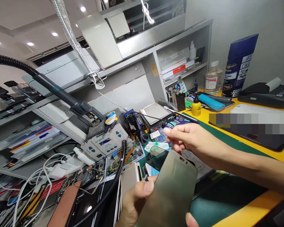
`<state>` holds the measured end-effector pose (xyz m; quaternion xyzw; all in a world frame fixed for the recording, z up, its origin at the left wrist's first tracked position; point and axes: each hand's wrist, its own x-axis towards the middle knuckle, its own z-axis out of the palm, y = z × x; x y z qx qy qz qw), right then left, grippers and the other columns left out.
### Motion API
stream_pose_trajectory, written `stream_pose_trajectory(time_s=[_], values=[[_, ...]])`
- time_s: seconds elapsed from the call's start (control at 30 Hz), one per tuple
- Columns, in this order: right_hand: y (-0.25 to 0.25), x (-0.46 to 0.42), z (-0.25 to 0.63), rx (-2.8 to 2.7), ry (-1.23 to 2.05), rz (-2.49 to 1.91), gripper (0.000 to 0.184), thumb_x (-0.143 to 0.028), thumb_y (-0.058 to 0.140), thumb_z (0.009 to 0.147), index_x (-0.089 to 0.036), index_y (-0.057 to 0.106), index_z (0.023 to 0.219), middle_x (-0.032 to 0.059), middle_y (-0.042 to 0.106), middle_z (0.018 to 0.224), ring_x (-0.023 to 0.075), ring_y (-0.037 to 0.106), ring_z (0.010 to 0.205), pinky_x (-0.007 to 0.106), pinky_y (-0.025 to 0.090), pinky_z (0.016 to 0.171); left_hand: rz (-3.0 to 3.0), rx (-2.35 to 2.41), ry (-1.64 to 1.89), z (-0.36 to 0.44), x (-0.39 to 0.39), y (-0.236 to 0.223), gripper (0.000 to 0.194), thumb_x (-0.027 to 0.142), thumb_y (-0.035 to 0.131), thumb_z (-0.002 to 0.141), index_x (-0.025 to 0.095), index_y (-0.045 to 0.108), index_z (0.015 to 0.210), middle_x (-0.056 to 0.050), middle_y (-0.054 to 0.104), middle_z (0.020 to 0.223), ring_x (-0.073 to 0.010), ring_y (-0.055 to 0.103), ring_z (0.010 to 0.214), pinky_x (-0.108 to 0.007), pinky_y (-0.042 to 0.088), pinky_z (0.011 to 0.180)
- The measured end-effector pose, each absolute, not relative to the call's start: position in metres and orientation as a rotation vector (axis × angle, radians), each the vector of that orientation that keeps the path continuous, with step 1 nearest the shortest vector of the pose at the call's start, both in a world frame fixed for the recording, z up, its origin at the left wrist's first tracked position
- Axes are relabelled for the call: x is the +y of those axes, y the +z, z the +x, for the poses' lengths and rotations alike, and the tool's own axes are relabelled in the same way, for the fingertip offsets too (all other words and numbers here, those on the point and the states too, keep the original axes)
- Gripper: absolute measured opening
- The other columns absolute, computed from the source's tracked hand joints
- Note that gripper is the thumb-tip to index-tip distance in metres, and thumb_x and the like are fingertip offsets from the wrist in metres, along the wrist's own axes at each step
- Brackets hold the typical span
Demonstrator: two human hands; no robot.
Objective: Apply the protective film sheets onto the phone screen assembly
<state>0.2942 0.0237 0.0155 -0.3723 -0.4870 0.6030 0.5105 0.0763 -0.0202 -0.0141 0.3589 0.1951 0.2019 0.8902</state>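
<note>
My left hand (134, 201) grips a flat grey phone back panel (170, 189) from below, thumb on its left edge, a fingertip showing at the bottom right. A dark, half-peeled film (156, 156) sticks out at the panel's top left corner. My right hand (186, 137) hovers just above the panel's top edge, fingers pinched together; whether they hold anything is too small to make out.
A soldering station (106, 138) with a black hose, a heating plate (156, 113) and trays of parts (123, 157) stand behind the hands. White cables (38, 179) and opened phones lie at the left. A yellow bottle (196, 107), a blue can (239, 63) and a dark tablet (255, 138) sit at the right.
</note>
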Motion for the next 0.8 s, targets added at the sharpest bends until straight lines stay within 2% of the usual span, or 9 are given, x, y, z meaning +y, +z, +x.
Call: stream_pose_trajectory(time_s=[0.13,0.17,0.27,0.33,0.4,0.5,0.6,0.67,0.8], values=[[0.015,0.026,0.296,-1.123,1.422,-0.877,0.033,-0.047,0.073,0.087,-0.014,0.073,0.085,-0.0065,0.047,0.044,0.0108,0.048,0.046,0.025,0.039,0.051,0.685,0.321,0.493,0.076,-0.019,-0.031,0.075,0.064,0.051,0.08,0.003,0.064,0.121,-0.023,0.076,0.095,-0.0192,0.065,0.057,-0.028,0.043,0.058],[0.016,0.026,0.297,-1.103,1.432,-0.854,0.03,-0.042,0.077,0.084,-0.015,0.073,0.096,-0.0052,0.054,0.05,0.0119,0.052,0.05,0.025,0.041,0.052,0.675,0.32,0.496,0.076,-0.019,-0.033,0.078,0.065,0.051,0.078,0.002,0.064,0.122,-0.023,0.076,0.094,-0.0189,0.065,0.056,-0.028,0.042,0.056],[0.019,0.024,0.297,-1.029,1.474,-0.806,0.053,-0.025,0.087,0.072,-0.019,0.066,0.12,0.0042,0.074,0.091,0.017,0.065,0.079,0.026,0.05,0.063,0.667,0.34,0.47,0.076,-0.019,-0.037,0.08,0.068,0.052,0.075,0.003,0.066,0.12,-0.021,0.077,0.095,-0.0184,0.065,0.057,-0.027,0.041,0.054],[0.019,0.024,0.296,-1.05,1.494,-0.814,0.045,-0.024,0.088,0.071,-0.017,0.07,0.112,0.0061,0.074,0.098,0.0169,0.065,0.083,0.025,0.05,0.065,0.667,0.335,0.466,0.076,-0.019,-0.037,0.082,0.068,0.051,0.075,0.002,0.066,0.122,-0.021,0.077,0.095,-0.0188,0.065,0.056,-0.026,0.039,0.052],[0.018,0.025,0.296,-1.102,1.494,-0.83,0.024,-0.031,0.086,0.075,-0.015,0.073,0.088,0.0033,0.071,0.078,0.0136,0.061,0.069,0.025,0.048,0.061,0.663,0.323,0.467,0.076,-0.018,-0.036,0.085,0.067,0.049,0.075,0.001,0.064,0.126,-0.022,0.077,0.095,-0.0195,0.065,0.055,-0.026,0.037,0.05],[0.014,0.027,0.297,-1.102,1.438,-0.853,0.034,-0.043,0.08,0.083,-0.014,0.068,0.067,-0.0001,0.061,0.057,0.0111,0.054,0.056,0.025,0.045,0.058,0.655,0.318,0.474,0.076,-0.018,-0.032,0.087,0.068,0.051,0.074,0.0,0.063,0.127,-0.021,0.077,0.093,-0.0194,0.064,0.053,-0.025,0.034,0.048],[0.016,0.027,0.299,-1.055,1.436,-0.804,0.027,-0.041,0.078,0.084,-0.015,0.075,0.092,-0.0016,0.061,0.058,0.0117,0.054,0.056,0.026,0.045,0.057,0.678,0.387,0.446,0.074,-0.019,-0.023,0.082,0.066,0.055,0.075,0.006,0.062,0.13,-0.018,0.077,0.094,-0.0196,0.066,0.057,-0.025,0.036,0.052],[0.02,0.025,0.3,-1.055,1.479,-0.734,0.041,-0.033,0.083,0.078,-0.018,0.071,0.114,0.0003,0.068,0.074,0.0142,0.059,0.066,0.026,0.047,0.06,0.674,0.433,0.417,0.073,-0.019,-0.016,0.08,0.067,0.058,0.074,0.009,0.063,0.129,-0.016,0.078,0.095,-0.0199,0.067,0.06,-0.026,0.038,0.057],[0.024,0.018,0.297,-1.229,1.587,-0.776,0.041,-0.034,0.087,0.073,-0.017,0.071,0.106,0.0035,0.071,0.088,0.0162,0.06,0.078,0.026,0.045,0.065,0.631,0.448,0.405,0.071,-0.02,-0.009,0.078,0.067,0.062,0.074,0.007,0.068,0.123,-0.017,0.079,0.093,-0.0179,0.066,0.061,-0.023,0.035,0.058]])
